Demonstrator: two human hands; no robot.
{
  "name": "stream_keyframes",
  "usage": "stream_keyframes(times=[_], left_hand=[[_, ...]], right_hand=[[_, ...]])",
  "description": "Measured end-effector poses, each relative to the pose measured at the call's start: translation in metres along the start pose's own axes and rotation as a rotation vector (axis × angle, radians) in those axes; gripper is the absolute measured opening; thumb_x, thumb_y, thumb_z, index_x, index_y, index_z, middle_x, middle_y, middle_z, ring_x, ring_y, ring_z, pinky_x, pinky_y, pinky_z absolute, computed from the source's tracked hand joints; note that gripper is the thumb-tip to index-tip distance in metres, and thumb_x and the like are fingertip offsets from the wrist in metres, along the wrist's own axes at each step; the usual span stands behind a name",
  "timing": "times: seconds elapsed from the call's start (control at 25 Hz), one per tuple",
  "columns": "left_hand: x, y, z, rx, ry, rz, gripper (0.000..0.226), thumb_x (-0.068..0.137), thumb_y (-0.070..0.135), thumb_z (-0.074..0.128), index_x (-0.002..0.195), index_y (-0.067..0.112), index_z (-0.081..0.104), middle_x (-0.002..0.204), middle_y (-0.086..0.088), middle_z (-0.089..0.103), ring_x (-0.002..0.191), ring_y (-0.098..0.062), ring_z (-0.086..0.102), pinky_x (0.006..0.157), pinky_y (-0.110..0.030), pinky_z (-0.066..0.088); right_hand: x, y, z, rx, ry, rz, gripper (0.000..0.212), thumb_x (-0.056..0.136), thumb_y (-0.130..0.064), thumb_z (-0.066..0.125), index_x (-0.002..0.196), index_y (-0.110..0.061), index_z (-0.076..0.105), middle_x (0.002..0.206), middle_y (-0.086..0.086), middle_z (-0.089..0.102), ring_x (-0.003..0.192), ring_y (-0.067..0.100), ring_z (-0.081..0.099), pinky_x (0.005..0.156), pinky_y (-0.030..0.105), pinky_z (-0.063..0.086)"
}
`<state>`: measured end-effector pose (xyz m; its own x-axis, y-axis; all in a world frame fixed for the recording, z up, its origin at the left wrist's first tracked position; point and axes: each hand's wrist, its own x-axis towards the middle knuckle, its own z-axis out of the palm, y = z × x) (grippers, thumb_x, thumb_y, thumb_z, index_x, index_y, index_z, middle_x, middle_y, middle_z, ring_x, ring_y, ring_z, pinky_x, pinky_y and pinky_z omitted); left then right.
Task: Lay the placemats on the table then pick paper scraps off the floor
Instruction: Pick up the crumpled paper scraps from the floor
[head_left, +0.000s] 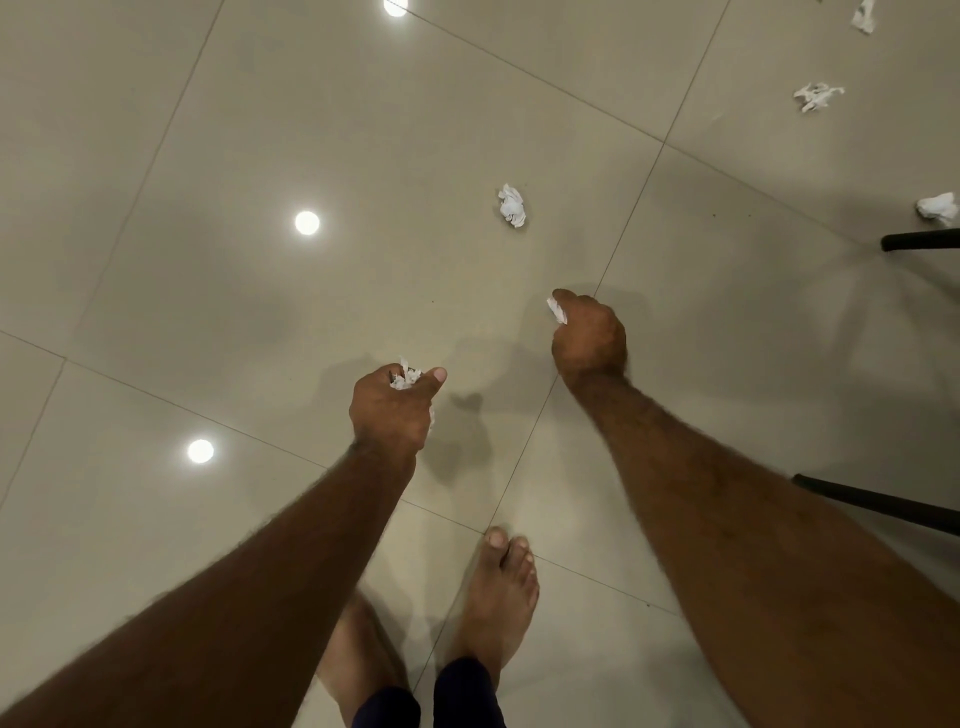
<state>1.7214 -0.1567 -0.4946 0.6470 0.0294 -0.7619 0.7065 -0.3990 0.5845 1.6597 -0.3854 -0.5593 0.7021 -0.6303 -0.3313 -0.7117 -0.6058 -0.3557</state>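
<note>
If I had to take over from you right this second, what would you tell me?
Left hand grips crumpled paper; right hand pinches a small scrap.
Four more lie on the floor: nearest scrap straight ahead, leg-side scrap by a black leg, far scrap and corner scrap at upper right.
Placemats and table are out of view, so unchecked.
Left: pick up those four.

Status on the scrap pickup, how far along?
Done: placemats cannot be judged, the table is out of view. In hand: the left-hand grip holds crumpled white paper scraps, and the right-hand grip holds another white scrap. Left: four crumpled white paper wads on the beige tiled floor, one ahead centre, three toward the right.
</note>
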Motion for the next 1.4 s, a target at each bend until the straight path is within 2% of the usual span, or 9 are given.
stream_keyframes(times=[0.2,0.36,0.48,0.6,0.72,0.88,1.12,1.28,1.4], left_hand=[[-0.018,0.016,0.012,-0.087,-0.151,-0.062,0.051,0.081,0.047,0.084,0.087,0.002,0.061,0.062,-0.008,0.052,0.045,-0.021,0.046,0.04,-0.025,0.038],[-0.047,0.048,0.041,-0.068,-0.283,-0.098,0.086,0.069,0.08,0.07,0.101,0.0,0.068,0.066,-0.006,0.068,0.05,-0.021,0.062,0.048,-0.031,0.052],[-0.07,0.081,0.057,-0.091,-0.429,-0.134,0.081,0.068,0.086,0.064,0.098,0.011,0.073,0.089,-0.008,0.08,0.074,-0.023,0.078,0.06,-0.037,0.061],[-0.086,0.109,0.06,-0.1,-0.504,-0.147,0.068,0.066,0.075,0.075,0.099,0.015,0.075,0.092,-0.007,0.08,0.079,-0.023,0.079,0.059,-0.033,0.059],[-0.1,0.134,0.062,-0.126,-0.482,-0.143,0.04,0.076,0.052,0.084,0.089,0.016,0.075,0.081,-0.006,0.078,0.065,-0.018,0.074,0.048,-0.024,0.052],[-0.108,0.164,0.063,-0.154,-0.442,-0.143,0.021,0.082,0.017,0.086,0.101,0.01,0.08,0.098,-0.014,0.08,0.086,-0.025,0.078,0.068,-0.03,0.061],[-0.093,0.212,0.073,-0.064,-0.438,-0.072,0.012,0.084,-0.004,0.074,0.084,0.007,0.079,0.085,-0.012,0.078,0.066,-0.025,0.071,0.059,-0.031,0.057],[-0.06,0.24,0.081,0.114,-0.297,-0.043,0.019,0.074,-0.011,0.064,0.086,-0.001,0.075,0.062,-0.015,0.061,0.052,-0.026,0.053,0.054,-0.033,0.05],[-0.031,0.254,0.083,0.204,-0.221,-0.019,0.011,0.072,-0.01,0.064,0.082,-0.009,0.068,0.065,-0.014,0.054,0.055,-0.026,0.046,0.053,-0.03,0.047]], right_hand=[[-0.036,-0.026,-0.027,0.49,0.024,0.162,0.049,0.082,-0.012,0.07,0.13,-0.019,0.065,0.079,-0.005,0.065,0.07,0.009,0.061,0.071,0.016,0.047],[-0.085,-0.065,-0.065,0.601,-0.052,0.116,0.063,0.08,-0.016,0.072,0.138,-0.032,0.053,0.077,-0.016,0.064,0.069,-0.007,0.06,0.064,0.004,0.045],[-0.098,-0.085,-0.105,0.638,-0.129,0.131,0.057,0.091,-0.031,0.066,0.141,-0.042,0.039,0.1,-0.012,0.07,0.088,0.004,0.068,0.067,0.025,0.061],[-0.1,-0.093,-0.138,0.574,-0.127,0.076,0.061,0.095,-0.017,0.054,0.149,-0.036,0.034,0.129,-0.002,0.065,0.112,0.015,0.063,0.086,0.015,0.052],[-0.102,-0.106,-0.168,0.626,-0.141,0.073,0.07,0.093,-0.011,0.051,0.156,-0.024,0.025,0.142,0.001,0.054,0.122,0.004,0.053,0.092,0.003,0.034],[-0.1,-0.121,-0.196,0.774,-0.13,0.117,0.084,0.078,-0.029,0.052,0.156,-0.02,0.021,0.128,-0.007,0.049,0.111,-0.014,0.047,0.087,-0.001,0.037],[-0.052,-0.119,-0.215,0.891,-0.183,0.2,0.085,0.076,-0.01,0.057,0.153,-0.025,0.024,0.111,-0.015,0.059,0.103,0.008,0.067,0.086,0.034,0.058],[-0.001,-0.112,-0.209,0.891,-0.123,0.298,0.069,0.075,0.016,0.046,0.135,-0.018,0.048,0.095,0.001,0.064,0.088,0.018,0.072,0.076,0.033,0.055],[0.025,-0.107,-0.197,0.67,-0.193,0.285,0.055,0.078,0.007,0.047,0.126,-0.015,0.059,0.093,-0.001,0.065,0.087,0.021,0.066,0.079,0.028,0.053]])
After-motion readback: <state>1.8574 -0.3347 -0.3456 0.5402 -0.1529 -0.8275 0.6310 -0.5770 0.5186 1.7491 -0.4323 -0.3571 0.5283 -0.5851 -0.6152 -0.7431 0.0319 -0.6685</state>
